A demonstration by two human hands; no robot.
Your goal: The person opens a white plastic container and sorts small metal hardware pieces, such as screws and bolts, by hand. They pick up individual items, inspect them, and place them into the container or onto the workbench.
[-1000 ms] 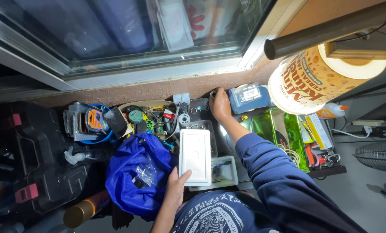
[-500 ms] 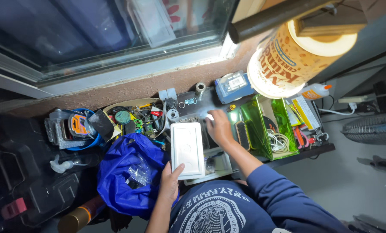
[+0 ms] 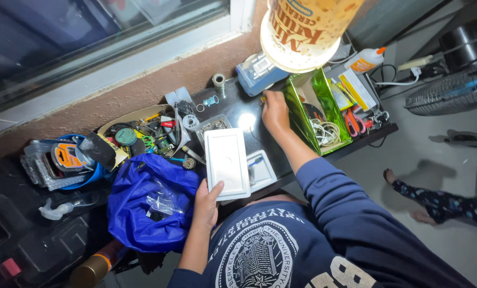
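The left hand (image 3: 205, 204) grips the near edge of a flat white rectangular lid (image 3: 227, 163) over the dark desk (image 3: 249, 106). At two o'clock from the lid, the right hand (image 3: 275, 113) rests just beside a shiny green box (image 3: 302, 109). At eight o'clock lies a crumpled blue bag (image 3: 142, 205).

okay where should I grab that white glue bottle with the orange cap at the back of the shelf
Grip the glue bottle around its white body, coming from above: it lies on its side with the orange cap pointing toward the wall, and the body is its widest, most exposed part. The lamp crowds its left side.
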